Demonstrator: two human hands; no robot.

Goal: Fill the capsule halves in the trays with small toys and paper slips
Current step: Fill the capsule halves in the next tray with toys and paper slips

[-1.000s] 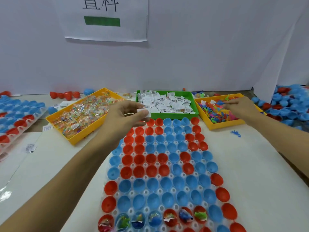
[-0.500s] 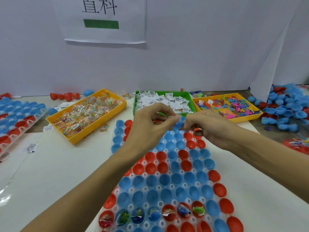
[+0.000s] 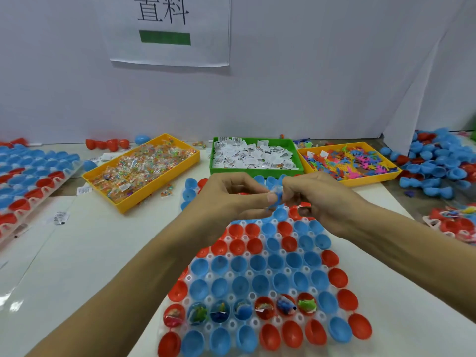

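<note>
Nearest lies the capsule tray [image 3: 247,274], its red and blue halves mouth-up so things can be dropped in. Seven halves in one near row already hold toys; the filled halves [image 3: 242,309] sit well short of the hands. Above the tray's far part the left hand [image 3: 231,197] and right hand [image 3: 322,199] meet, fingertips pinched together on a small blue toy [image 3: 277,198] and what looks like a slip, probably pairing them before dropping both in. Whether each hand grips both pieces is unclear. The hands hide several far halves. Beyond stand three bins within easy reach: a yellow bin of wrapped toys [image 3: 144,171] far left, a green bin of paper slips [image 3: 253,158] centre, a yellow bin of rubbery figures [image 3: 347,163] right. Loose capsule halves [image 3: 438,166] are heaped far right, another filled tray [image 3: 28,181] left.
</note>
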